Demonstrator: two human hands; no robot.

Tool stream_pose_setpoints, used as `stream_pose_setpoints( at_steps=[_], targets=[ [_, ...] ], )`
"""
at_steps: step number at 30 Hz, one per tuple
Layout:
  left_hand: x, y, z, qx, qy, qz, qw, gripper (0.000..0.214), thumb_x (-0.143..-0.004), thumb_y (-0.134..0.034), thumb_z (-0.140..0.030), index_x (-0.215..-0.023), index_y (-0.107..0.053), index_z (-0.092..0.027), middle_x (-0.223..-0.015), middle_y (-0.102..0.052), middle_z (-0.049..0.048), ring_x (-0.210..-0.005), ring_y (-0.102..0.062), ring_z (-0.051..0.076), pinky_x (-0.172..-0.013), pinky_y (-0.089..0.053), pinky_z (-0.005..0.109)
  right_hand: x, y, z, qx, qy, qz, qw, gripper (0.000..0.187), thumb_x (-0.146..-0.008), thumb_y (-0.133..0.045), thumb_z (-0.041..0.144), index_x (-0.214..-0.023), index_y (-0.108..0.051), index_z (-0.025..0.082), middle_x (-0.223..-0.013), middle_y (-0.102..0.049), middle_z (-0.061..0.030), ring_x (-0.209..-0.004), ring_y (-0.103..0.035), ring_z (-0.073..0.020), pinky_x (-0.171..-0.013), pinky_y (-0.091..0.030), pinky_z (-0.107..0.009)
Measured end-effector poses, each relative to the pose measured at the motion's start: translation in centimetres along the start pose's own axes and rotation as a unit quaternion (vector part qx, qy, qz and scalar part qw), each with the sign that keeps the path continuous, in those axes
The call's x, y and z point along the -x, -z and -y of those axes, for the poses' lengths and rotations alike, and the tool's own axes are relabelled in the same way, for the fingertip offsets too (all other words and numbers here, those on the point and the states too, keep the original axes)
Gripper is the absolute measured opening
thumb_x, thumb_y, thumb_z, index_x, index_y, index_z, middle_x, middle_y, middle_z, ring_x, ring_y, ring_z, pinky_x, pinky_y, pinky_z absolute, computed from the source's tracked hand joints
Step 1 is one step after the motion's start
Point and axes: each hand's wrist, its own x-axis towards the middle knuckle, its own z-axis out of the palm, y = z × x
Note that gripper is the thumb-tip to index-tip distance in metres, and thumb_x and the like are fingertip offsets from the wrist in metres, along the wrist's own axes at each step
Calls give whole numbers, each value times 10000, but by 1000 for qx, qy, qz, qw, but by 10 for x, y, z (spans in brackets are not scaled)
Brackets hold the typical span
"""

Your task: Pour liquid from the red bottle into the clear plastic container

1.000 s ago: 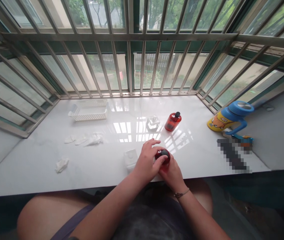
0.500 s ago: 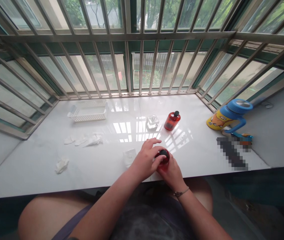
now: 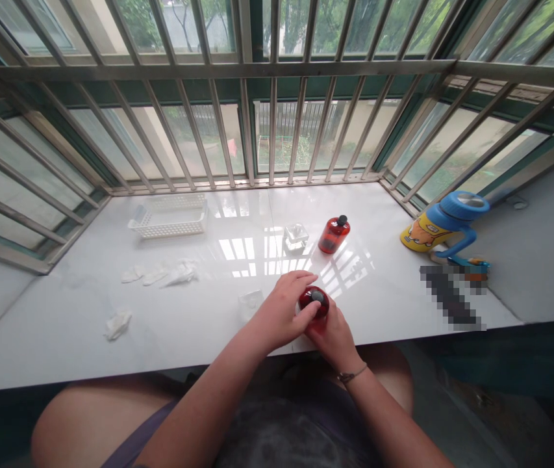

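Observation:
A red see-through bottle (image 3: 312, 296) with a black cap (image 3: 316, 298) stands near the front edge of the white counter. Wrapped round its lower body is my right hand (image 3: 331, 331), closed. My left hand (image 3: 282, 308) bends over the bottle's top from the left, its thumb on the cap and its fingers round the far side, the fingertips partly hidden. Farther back stands a second red bottle (image 3: 334, 235), upright and capped in black. To its left is a clear glass block or small jar (image 3: 296, 238). Another clear square piece (image 3: 250, 303) sits partly behind my left forearm.
A white perforated basket (image 3: 169, 226) stands at the back left. Crumpled white tissues (image 3: 179, 273) and another tissue (image 3: 117, 325) lie on the left. At the right are a blue and yellow handled flask (image 3: 442, 222) and a blurred-out dark object (image 3: 452, 298). Metal bars (image 3: 208, 71) line the window.
My left hand's fingers have drawn closer together and its thumb has shifted over the cap. The held bottle's top has tipped slightly. My right hand keeps its grip.

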Motion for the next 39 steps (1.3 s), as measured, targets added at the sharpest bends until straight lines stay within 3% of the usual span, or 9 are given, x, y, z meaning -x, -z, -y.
stream_pose_setpoints(
  at_steps=[3,6,10,16,19,24,32,35,39],
  targets=[
    [2,-4,1,18,14,-11,1000,704,-919,-853,-286,-1540,-521,-284,-1515,-620,128,-1441,-582,340,-1224,-514,560,1,0,-1,-2,-1,1,1000,778,-915,-760,580,-1543,-491,209,-1346,-738,-187,-1152,-759,-396,-913,-655,-569],
    [1,-11,6,11,21,-52,998,817,-794,-987,-391,-1475,-549,-283,-1344,-676,110,-1290,-656,343,-1129,-572,560,1,-1,-2,-5,-2,5,1000,767,-919,-754,579,-1538,-498,205,-1375,-723,-190,-1171,-751,-397,-937,-649,-578],
    [1,-11,11,-35,-16,-106,994,597,-874,-922,-309,-1372,-596,-264,-1278,-695,111,-1230,-669,331,-1091,-576,547,1,-2,-3,-3,3,-2,1000,803,-916,-774,562,-1561,-455,207,-1370,-728,-191,-1174,-752,-391,-944,-647,-565],
    [8,6,10,-8,-32,-72,997,461,-985,-646,-106,-1410,-586,-274,-1421,-655,111,-1392,-606,284,-1219,-503,509,2,-2,-5,2,1,12,1000,853,-888,-809,603,-1566,-448,232,-1380,-727,-173,-1173,-753,-386,-943,-642,-550],
    [6,2,9,1,-22,-74,997,439,-966,-769,-221,-1374,-614,-265,-1397,-665,122,-1382,-617,305,-1206,-515,518,2,-1,-4,1,2,7,1000,835,-897,-794,589,-1565,-453,221,-1373,-731,-178,-1169,-754,-389,-931,-645,-552],
    [-2,-8,16,-55,-12,-106,993,624,-802,-980,-384,-1302,-631,-251,-1350,-687,133,-1330,-650,356,-1148,-556,556,1,0,-1,1,-12,3,1000,827,-894,-780,579,-1565,-459,219,-1346,-746,-180,-1154,-761,-396,-907,-655,-551],
    [-3,34,20,-103,-7,-196,975,197,-1043,-685,-252,-1236,-646,-244,-1275,-702,113,-1259,-677,292,-1123,-555,513,0,2,0,3,13,4,1000,886,-891,-780,692,-1566,-454,219,-1412,-722,-191,-1233,-740,-398,-1002,-632,-578],
    [-3,25,13,-61,-3,-161,985,338,-952,-839,-344,-1219,-659,-242,-1272,-704,110,-1256,-680,302,-1116,-563,505,0,1,-1,0,3,11,1000,867,-905,-778,672,-1569,-449,222,-1408,-718,-185,-1217,-745,-392,-993,-634,-577],
    [-6,-10,8,-58,15,-122,991,500,-758,-1011,-373,-1098,-673,-233,-1323,-681,131,-1303,-650,350,-1119,-565,547,0,0,-1,-12,-1,11,1000,834,-916,-785,592,-1578,-430,229,-1393,-718,-184,-1192,-754,-391,-977,-640,-584]
  ],
)
